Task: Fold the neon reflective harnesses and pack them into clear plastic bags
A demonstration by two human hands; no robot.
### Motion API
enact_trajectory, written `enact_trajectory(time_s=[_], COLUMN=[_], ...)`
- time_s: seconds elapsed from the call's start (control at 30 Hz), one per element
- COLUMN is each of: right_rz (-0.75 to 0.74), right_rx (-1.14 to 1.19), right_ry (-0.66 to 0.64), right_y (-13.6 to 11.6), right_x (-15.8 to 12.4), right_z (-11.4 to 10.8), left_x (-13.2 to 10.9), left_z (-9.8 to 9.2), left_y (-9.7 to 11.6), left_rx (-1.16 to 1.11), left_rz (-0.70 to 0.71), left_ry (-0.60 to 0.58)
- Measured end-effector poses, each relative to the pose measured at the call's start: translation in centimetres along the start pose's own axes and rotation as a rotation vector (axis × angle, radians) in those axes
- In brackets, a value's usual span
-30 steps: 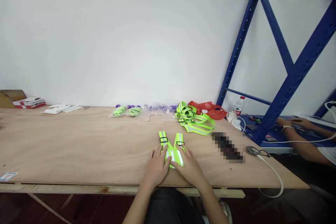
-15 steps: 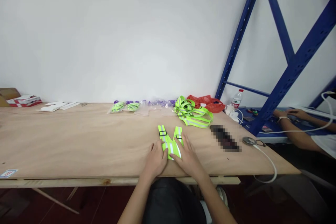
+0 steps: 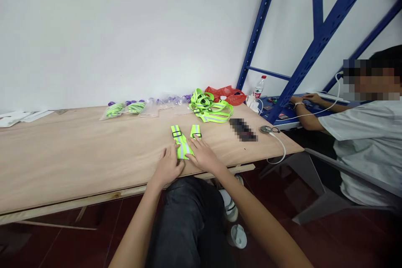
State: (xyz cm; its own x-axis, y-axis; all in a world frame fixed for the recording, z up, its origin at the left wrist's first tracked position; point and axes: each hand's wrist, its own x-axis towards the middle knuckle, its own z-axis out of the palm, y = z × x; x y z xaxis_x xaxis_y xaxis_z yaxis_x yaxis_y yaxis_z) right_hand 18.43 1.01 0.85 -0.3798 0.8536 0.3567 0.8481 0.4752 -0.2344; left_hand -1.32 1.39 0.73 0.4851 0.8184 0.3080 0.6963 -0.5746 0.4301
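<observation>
A folded neon-yellow reflective strap (image 3: 184, 150) with grey stripes lies flat on the wooden table in front of me. Its two upper ends spread in a V, each with a black buckle (image 3: 176, 133). At its left edge rests my left hand (image 3: 169, 166), fingers bent a little and apart from the thumb. My right hand (image 3: 204, 155) lies over the strap's right side with fingers stretched out, hiding part of it. Both hands press on the strap from above without gripping it.
Behind lie a pile of reflective straps (image 3: 210, 111), a red plastic bag (image 3: 228, 95) and bagged straps (image 3: 114, 110). A blurred dark object (image 3: 243, 130) and a round device (image 3: 266, 129) with cable lie right. A blue rack (image 3: 295, 71) and a seated person (image 3: 361, 142) are beyond.
My view has turned right and down, bringing more of the seated person into sight. My right hand now covers more of the strap's right side; the strap stays flat on the table.
</observation>
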Motion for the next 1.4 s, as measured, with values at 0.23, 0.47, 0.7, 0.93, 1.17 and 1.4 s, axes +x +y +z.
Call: enact_trajectory(time_s=[0.23,0.47,0.7,0.93,1.17,1.4], right_rz=[-0.001,-0.005,-0.025,-0.018,-0.014,0.005], right_rx=[0.044,0.06,0.086,0.116,0.228,0.186], right_ry=[-0.01,0.006,0.033,0.027,0.056,0.045], right_y=[0.2,0.2,0.5,0.3,0.3,0.3], right_x=[-0.2,-0.3,-0.3,-0.4,-0.5,-0.5], right_z=[-0.2,0.0,0.2,-0.2,-0.6,-0.6], left_x=[0.1,-0.1,0.0,0.0,0.1,0.2], left_z=[-0.9,-0.1,0.4,0.2,0.2,0.4], left_y=[-1.4,-1.9,-2.4,-2.0,-2.0,-1.8], left_rx=[-0.134,-0.144,-0.153,-0.133,-0.099,-0.05], left_rz=[0.09,0.08,0.074,0.037,0.033,0.033], left_ry=[0.012,0.067,0.07,0.066,0.068,0.058])
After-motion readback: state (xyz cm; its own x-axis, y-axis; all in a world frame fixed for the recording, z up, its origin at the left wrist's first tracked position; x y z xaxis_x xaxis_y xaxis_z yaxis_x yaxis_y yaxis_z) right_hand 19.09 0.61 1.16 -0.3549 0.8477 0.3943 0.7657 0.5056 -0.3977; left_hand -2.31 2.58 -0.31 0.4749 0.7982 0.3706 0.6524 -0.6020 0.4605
